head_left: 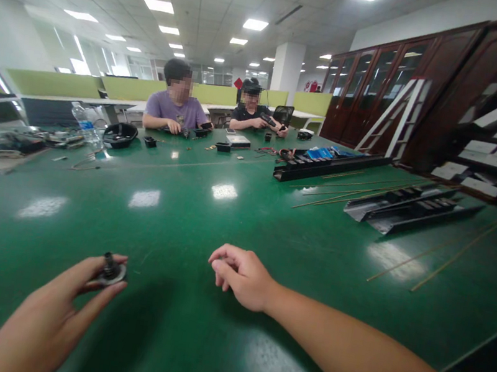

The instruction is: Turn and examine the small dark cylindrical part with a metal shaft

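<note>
A small round metal part with a pale, ring-like rim and a narrow, dark, stepped cylindrical stem [111, 271] is gripped at its rim by the fingers [117, 258] of the left hand [50, 310]. Its stem points up, leaning slightly left, above the near left area of the glossy green worktop [181, 219]. Its underside is hidden.

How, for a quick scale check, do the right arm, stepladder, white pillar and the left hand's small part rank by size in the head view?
Largest to smallest:
Right arm
Stepladder
White pillar
Small part in the left hand
</note>
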Motion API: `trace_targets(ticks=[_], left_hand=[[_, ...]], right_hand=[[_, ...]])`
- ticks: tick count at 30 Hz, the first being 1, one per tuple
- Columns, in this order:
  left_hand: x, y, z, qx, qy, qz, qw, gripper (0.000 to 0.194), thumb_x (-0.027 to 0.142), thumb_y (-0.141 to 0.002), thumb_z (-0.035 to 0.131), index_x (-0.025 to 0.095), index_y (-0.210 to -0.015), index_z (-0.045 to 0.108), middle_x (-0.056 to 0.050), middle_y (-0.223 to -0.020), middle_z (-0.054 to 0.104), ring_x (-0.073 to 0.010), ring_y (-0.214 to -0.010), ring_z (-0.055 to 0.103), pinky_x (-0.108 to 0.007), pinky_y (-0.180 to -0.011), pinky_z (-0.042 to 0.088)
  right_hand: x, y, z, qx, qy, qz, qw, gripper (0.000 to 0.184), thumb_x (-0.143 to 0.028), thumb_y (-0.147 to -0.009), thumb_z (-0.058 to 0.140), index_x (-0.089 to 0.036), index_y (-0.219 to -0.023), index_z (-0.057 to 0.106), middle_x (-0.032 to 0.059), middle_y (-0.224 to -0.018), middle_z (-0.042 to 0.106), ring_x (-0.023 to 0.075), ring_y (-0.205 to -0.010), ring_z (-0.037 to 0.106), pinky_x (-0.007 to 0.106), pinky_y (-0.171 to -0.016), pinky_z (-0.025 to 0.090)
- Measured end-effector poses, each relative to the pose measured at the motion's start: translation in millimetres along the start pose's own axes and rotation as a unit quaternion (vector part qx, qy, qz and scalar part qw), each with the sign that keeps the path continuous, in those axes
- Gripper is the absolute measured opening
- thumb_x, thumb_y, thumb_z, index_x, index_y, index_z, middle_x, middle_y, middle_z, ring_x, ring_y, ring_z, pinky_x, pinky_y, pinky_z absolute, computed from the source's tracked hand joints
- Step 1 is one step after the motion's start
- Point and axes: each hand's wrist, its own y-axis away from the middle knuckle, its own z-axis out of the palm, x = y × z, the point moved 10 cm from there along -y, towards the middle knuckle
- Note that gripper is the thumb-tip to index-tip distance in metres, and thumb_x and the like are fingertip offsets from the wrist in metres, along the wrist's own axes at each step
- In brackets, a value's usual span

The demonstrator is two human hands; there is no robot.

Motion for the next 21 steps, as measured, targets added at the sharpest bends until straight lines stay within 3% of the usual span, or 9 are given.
trace_targets(ticks=[4,8,15,21], left_hand=[[54,-20,55.2,-0.071,0.055,0.082,0.993,0.038,0.052,-0.092,0.053,0.028,-0.119,0.061,-0.004,-0.114,0.068,-0.0229,-0.097,0.069,-0.037,-0.090,0.058],[66,-18,85.1,-0.086,0.081,0.081,0.990,0.034,0.041,-0.094,0.052,0.028,-0.125,0.057,-0.005,-0.118,0.065,-0.0226,-0.104,0.065,-0.039,-0.096,0.055],[69,0,101.1,-0.127,0.136,0.076,0.979,0.030,0.036,-0.097,0.053,0.027,-0.125,0.057,-0.006,-0.118,0.061,-0.0204,-0.108,0.061,-0.034,-0.094,0.053],[70,5,99.6,-0.088,0.145,0.070,0.983,0.036,0.030,-0.092,0.060,0.029,-0.128,0.055,-0.005,-0.116,0.063,-0.0208,-0.106,0.062,-0.035,-0.092,0.053]], right_hand=[[1,-1,-6,0.030,0.065,-0.002,0.997,0.023,-0.023,-0.088,0.059,-0.018,-0.111,0.058,-0.0018,-0.073,0.064,0.0110,-0.060,0.057,0.023,-0.058,0.045],[-8,1,0,0.024,0.120,-0.038,0.992,0.038,-0.012,-0.079,0.061,-0.020,-0.115,0.055,-0.0017,-0.081,0.068,0.0119,-0.069,0.060,0.024,-0.066,0.046],[-13,4,4,-0.003,0.154,-0.057,0.986,0.050,-0.007,-0.073,0.063,-0.022,-0.120,0.054,0.0005,-0.093,0.069,0.0153,-0.083,0.062,0.029,-0.079,0.046],[-21,8,12,-0.033,0.158,-0.081,0.984,0.051,-0.013,-0.071,0.071,-0.022,-0.119,0.057,0.0020,-0.098,0.069,0.0183,-0.089,0.064,0.031,-0.082,0.047]])
